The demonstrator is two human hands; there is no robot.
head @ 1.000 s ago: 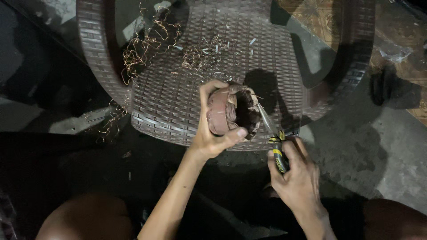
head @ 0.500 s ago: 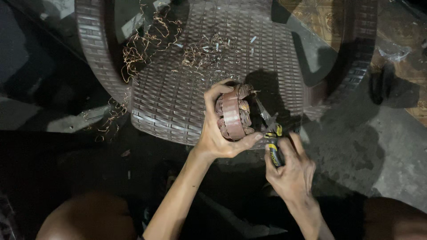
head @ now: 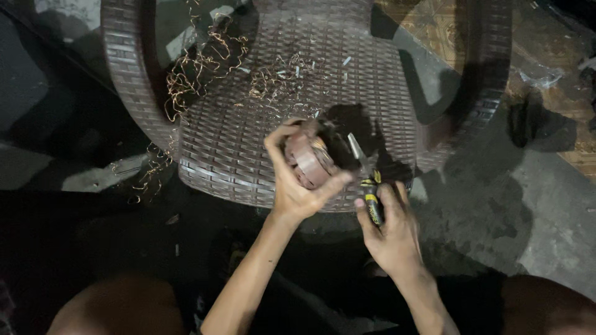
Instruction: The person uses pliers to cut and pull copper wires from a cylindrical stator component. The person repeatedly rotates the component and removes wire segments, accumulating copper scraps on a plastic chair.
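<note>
Your left hand clamps the motor stator above the wicker chair seat's front edge while your right hand closes around the pliers at its windings; a slipping tip could gouge your thumb.

A round reddish-brown motor stator core, ringed with ribbed laminations and showing coppery winding at its hollow middle, is held tilted on edge above the near edge of the seat. Just to its right, a pair of pliers with yellow-and-black handles points its grey metal nose up-left into the core.
</note>
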